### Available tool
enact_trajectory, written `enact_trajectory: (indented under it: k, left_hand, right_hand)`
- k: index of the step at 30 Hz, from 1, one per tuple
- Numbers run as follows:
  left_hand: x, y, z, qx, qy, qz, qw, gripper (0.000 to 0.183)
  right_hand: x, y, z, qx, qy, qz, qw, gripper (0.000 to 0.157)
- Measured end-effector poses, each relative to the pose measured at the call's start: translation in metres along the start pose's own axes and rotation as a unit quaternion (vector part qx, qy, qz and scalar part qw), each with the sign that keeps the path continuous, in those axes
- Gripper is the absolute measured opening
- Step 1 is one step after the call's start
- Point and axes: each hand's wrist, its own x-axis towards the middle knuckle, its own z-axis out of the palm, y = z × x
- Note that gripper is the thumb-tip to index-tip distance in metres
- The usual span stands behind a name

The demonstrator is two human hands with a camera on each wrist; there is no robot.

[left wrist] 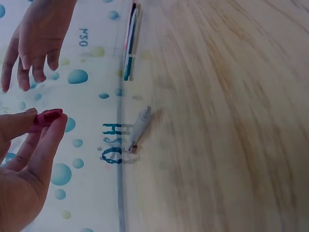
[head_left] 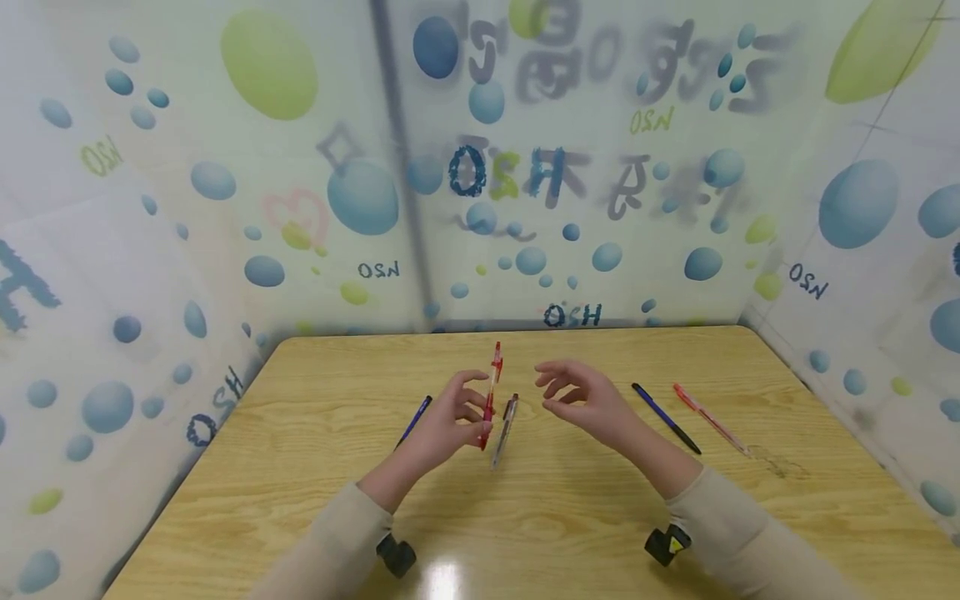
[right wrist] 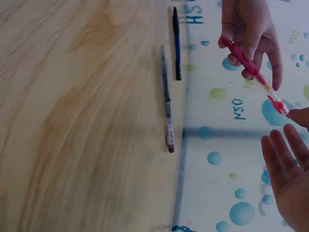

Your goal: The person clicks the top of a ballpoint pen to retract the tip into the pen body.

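My left hand (head_left: 450, 421) pinches a red pen (head_left: 497, 367) between thumb and fingers, holding it upright above the table in the head view. In the right wrist view the same pen (right wrist: 249, 65) slants down from the left hand (right wrist: 256, 29), and its far end overlaps the right thumb's tip. My right hand (head_left: 588, 400) is raised to the right of that pen, fingers loosely bent and holding nothing. Below the hands a clear pen with a dark refill (head_left: 506, 432) lies on the table.
A blue pen (head_left: 415, 421) lies left, partly hidden by the left hand. On the right rest a blue-and-black pen (head_left: 666, 418) and a clear red pen (head_left: 711, 419). The wooden table (head_left: 570, 533) meets a printed curtain (head_left: 480, 250) at its far edge.
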Motion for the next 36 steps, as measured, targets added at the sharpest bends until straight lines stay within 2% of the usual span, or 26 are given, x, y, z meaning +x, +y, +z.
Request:
enact_trajectory:
  k: [4,7,9,16,20,25,31,33,36]
  left_hand:
    - [-0.004,-0.005,-0.006,0.020,-0.001,-0.002,0.9998,0.063]
    - [-0.006,-0.008,-0.011,0.057,-0.006,0.001,0.9983,0.056]
    - [-0.007,-0.011,-0.014,0.086,-0.011,0.001,0.9963,0.053]
    - [-0.007,-0.019,-0.025,0.166,-0.033,-0.007,0.9855,0.057]
    - [-0.005,-0.024,-0.031,0.205,-0.058,-0.005,0.9769,0.059]
    - [-0.004,-0.030,-0.037,0.261,-0.099,-0.011,0.9601,0.061]
    - [0.001,-0.032,-0.044,0.336,-0.143,0.007,0.9308,0.058]
    - [0.003,-0.033,-0.047,0.348,-0.162,0.009,0.9234,0.058]
    - [0.008,-0.036,-0.050,0.353,-0.183,0.005,0.9177,0.059]
  right_hand:
    - [-0.004,-0.009,-0.001,-0.023,-0.016,0.016,0.999,0.042]
    - [-0.006,-0.005,-0.003,-0.036,-0.032,0.023,0.999,0.043]
    - [-0.007,0.006,-0.005,-0.038,-0.042,0.019,0.998,0.043]
    - [-0.014,0.019,-0.009,-0.061,-0.076,0.010,0.995,0.043]
    - [-0.018,0.023,-0.010,-0.072,-0.093,0.008,0.993,0.044]
    - [-0.023,0.026,-0.010,-0.087,-0.109,0.009,0.990,0.044]
    - [-0.027,0.030,-0.010,-0.119,-0.136,0.000,0.984,0.047]
    - [-0.028,0.030,-0.011,-0.128,-0.153,-0.001,0.980,0.048]
    - [-0.030,0.031,-0.012,-0.137,-0.174,0.004,0.975,0.050]
